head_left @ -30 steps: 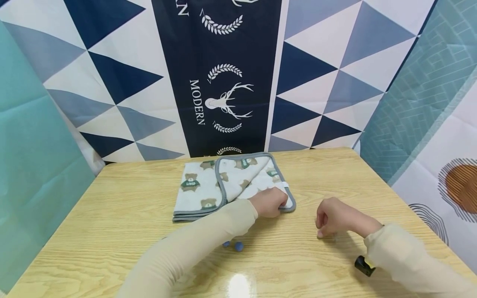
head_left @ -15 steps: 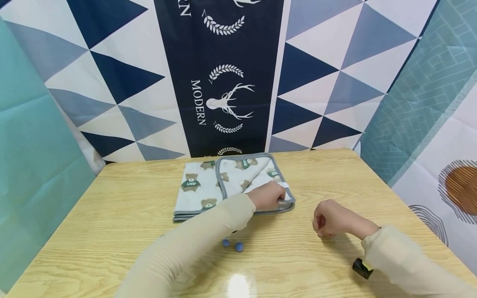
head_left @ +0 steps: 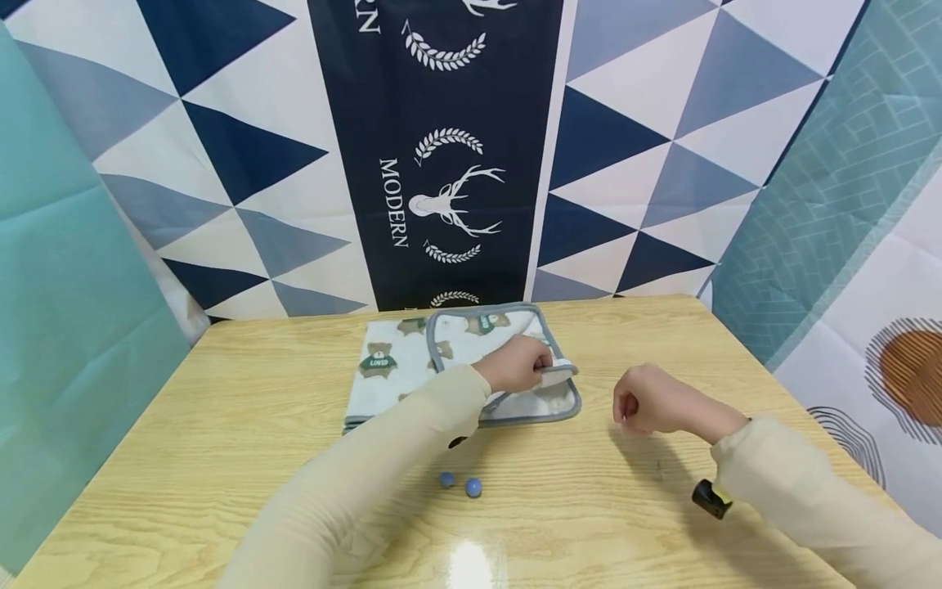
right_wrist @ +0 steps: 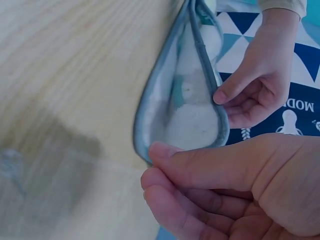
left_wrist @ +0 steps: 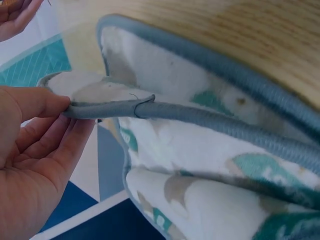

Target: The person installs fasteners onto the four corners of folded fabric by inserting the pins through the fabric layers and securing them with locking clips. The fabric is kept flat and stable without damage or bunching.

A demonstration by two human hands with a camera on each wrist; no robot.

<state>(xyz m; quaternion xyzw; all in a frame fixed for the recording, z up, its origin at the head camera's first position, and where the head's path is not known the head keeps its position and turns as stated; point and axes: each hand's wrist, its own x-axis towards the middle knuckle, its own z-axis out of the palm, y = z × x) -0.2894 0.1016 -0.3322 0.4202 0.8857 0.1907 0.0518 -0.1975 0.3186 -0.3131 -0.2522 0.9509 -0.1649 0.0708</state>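
A folded baby blanket (head_left: 379,393), white with brown bears in green shirts and a grey bound edge, lies at the back middle of the table. My left hand (head_left: 515,364) is over its right end. In the left wrist view, thumb and fingers pinch the upper layer's grey edging (left_wrist: 175,113) and hold it raised above the layer beneath. My right hand (head_left: 648,401) hovers right of the blanket, fingers loosely curled, nothing visible between them. From the right wrist, the thumb (right_wrist: 200,167) overlaps the blanket's near corner (right_wrist: 145,145).
Two small blue balls (head_left: 473,487) lie on the wooden table (head_left: 221,442) in front of the blanket. A small clear thing (right_wrist: 10,167) lies on the table below my right hand. A patterned curtain (head_left: 625,147) hangs behind the table's far edge.
My left hand has lifted the blanket's upper right corner and moved it back and left, baring the layer below. My right hand has risen from the table and shifted slightly left.
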